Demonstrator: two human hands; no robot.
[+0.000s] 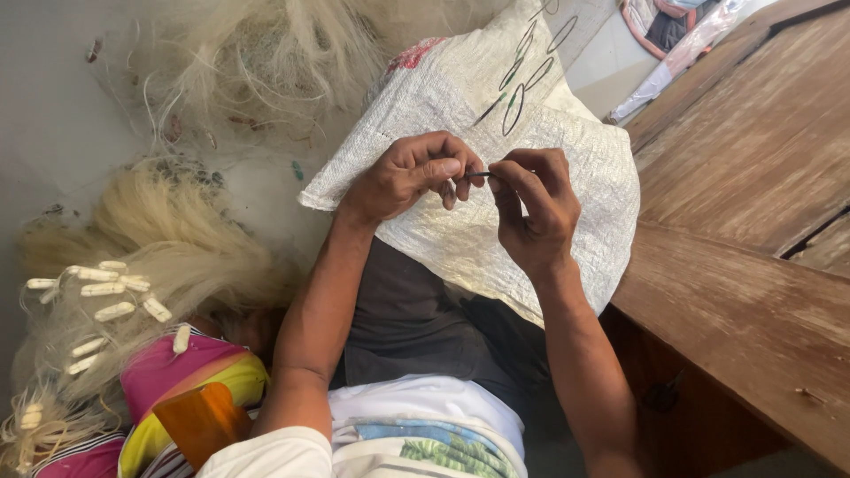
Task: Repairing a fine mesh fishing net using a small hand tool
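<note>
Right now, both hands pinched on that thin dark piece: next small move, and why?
Probably keep the left hand steady and let the right hand draw the thin dark piece slightly rightward. Both hands pinch its ends above the white woven sack, and only a short stretch shows between the fingertips, so a small pull would expose more.
</note>
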